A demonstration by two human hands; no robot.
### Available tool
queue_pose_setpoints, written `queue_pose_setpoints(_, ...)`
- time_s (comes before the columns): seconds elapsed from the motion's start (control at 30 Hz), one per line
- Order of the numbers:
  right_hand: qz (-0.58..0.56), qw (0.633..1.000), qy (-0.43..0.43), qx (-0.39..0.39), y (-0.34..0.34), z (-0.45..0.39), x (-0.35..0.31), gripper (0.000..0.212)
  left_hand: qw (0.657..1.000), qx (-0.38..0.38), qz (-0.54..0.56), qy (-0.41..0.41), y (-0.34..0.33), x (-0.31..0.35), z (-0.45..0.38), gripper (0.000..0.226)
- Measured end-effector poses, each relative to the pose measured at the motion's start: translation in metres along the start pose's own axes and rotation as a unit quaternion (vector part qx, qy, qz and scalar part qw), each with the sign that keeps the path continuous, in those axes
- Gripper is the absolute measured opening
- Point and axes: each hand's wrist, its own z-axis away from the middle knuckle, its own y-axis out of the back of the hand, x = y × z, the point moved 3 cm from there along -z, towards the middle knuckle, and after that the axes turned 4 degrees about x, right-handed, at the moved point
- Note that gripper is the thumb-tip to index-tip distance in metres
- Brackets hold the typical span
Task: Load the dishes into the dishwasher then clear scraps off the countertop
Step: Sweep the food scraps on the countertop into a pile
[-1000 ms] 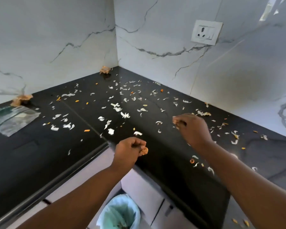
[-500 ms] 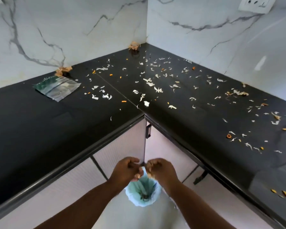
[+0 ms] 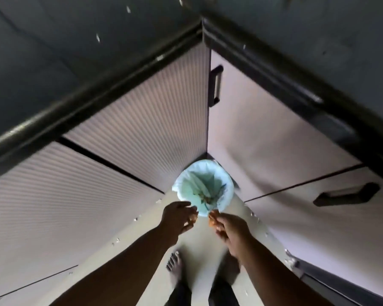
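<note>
Small round bin lined with a pale green plastic bag (image 3: 187, 186) sits on the floor in the cabinet corner, a few dark scraps at its bottom. Left hand (image 3: 179, 218) hovers at its near rim, grip loose and holding nothing (fingers relaxed); right hand (image 3: 228, 228) pinches orange scraps (image 3: 211, 220) just beside the rim.

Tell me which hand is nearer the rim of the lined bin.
Left, narrowly. The left hand has its fingertips at the near rim of the bin; the right hand sits just short of that rim, pinching an orange scrap.

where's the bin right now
In the head view the bin, lined with a pale green bag, stands on the floor in the inner corner where the two cabinet runs meet, just beyond the left hand and right hand.
</note>
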Motion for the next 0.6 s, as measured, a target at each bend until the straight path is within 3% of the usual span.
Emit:
queue_pose_setpoints(0.07, -0.022, 0.999, 0.030, -0.014, -0.012, -0.028, -0.010, 0.019, 0.999, 0.009, -0.016, -0.027, -0.009, 0.002, -0.024, 0.028)
queue_pose_setpoints(0.13, -0.014, 0.999, 0.046, 0.025, -0.014, -0.051, -0.016, 0.032, 0.999, -0.002, -0.031, -0.035, -0.016, 0.006, -0.042, 0.037)
queue_pose_setpoints(0.23, 0.060, 0.992, 0.046, 0.101, -0.006, -0.067, -0.017, 0.054, 0.998, -0.038, -0.050, -0.028, -0.024, 0.013, -0.054, 0.037)
queue_pose_setpoints(0.4, 0.184, 0.966, 0.090, 0.156, 0.022, -0.037, -0.019, 0.065, 0.989, -0.004, -0.118, -0.084, -0.016, 0.020, -0.036, 0.041)
queue_pose_setpoints(0.5, 0.290, 0.935, 0.135, 0.153, 0.029, 0.003, -0.030, 0.061, 0.956, 0.000, -0.253, -0.148, -0.009, 0.020, -0.008, 0.073)
queue_pose_setpoints(0.6, 0.401, 0.879, 0.220, 0.134, 0.017, 0.047, -0.049, 0.056, 0.911, -0.007, -0.374, -0.174, -0.012, 0.032, 0.038, 0.067)
